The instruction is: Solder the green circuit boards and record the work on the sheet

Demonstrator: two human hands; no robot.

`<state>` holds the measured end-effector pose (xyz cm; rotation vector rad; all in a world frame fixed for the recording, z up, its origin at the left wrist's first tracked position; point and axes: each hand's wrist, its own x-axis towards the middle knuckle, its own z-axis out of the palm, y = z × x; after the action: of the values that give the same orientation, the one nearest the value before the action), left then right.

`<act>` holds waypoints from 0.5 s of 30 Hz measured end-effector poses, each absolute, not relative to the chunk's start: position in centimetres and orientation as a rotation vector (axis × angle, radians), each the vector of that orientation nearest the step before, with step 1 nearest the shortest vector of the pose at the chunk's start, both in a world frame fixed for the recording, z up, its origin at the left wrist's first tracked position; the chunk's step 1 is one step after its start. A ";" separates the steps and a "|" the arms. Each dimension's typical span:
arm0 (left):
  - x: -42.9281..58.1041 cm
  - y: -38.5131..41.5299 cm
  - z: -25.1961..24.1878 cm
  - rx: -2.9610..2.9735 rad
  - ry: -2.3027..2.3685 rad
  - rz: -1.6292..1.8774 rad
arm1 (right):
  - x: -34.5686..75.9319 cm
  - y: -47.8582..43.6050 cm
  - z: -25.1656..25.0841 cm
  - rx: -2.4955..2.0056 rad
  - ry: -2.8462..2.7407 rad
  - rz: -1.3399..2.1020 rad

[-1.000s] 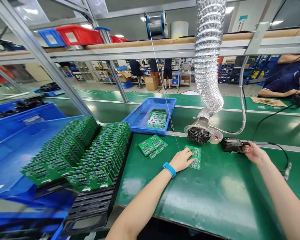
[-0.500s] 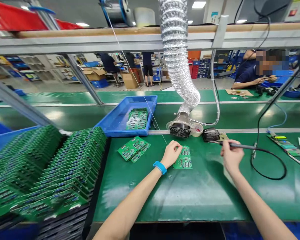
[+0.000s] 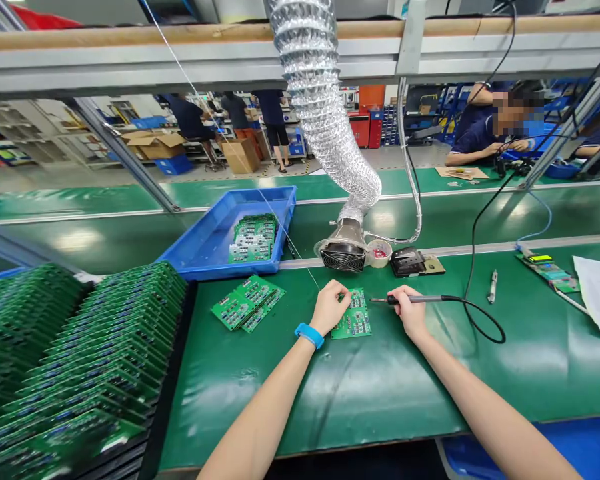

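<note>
My left hand (image 3: 330, 308) rests on the left edge of a green circuit board (image 3: 355, 323), pinning it to the green bench mat (image 3: 405, 380). A blue wristband (image 3: 309, 335) circles that wrist. My right hand (image 3: 409, 313) grips a soldering iron (image 3: 417, 299), its metal tip (image 3: 377, 301) pointing left and hovering just right of the board. The iron's black cord curls away to the right. A small stack of green circuit boards (image 3: 247, 304) lies left of my left hand.
A blue tray (image 3: 220, 233) holds more boards behind the stack. Tall racks of boards (image 3: 80, 347) fill the left. A fume extractor (image 3: 343, 255) with silver ducting and a black iron stand (image 3: 407, 262) sit behind. A co-worker (image 3: 495, 127) works across the bench.
The view has swung right-to-left across the bench. My right hand has carried the iron from beside the stand leftward to the board. My left hand stays on the board.
</note>
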<state>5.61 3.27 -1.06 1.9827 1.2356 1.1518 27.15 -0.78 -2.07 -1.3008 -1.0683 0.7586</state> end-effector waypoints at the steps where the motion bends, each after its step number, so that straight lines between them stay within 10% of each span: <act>1: 5.5 3.1 -0.9 1.954 1.237 1.155 | 27.3 -1.0 -2.1 -1.295 -1.075 0.767; 15: 4.8 1.8 -0.5 1.859 1.250 1.186 | 25.0 -2.0 -1.3 -1.305 -1.259 0.724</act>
<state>4.78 1.84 -0.51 1.8590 1.2501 1.1860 25.00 -2.00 -1.28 -1.3046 -1.2590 0.7240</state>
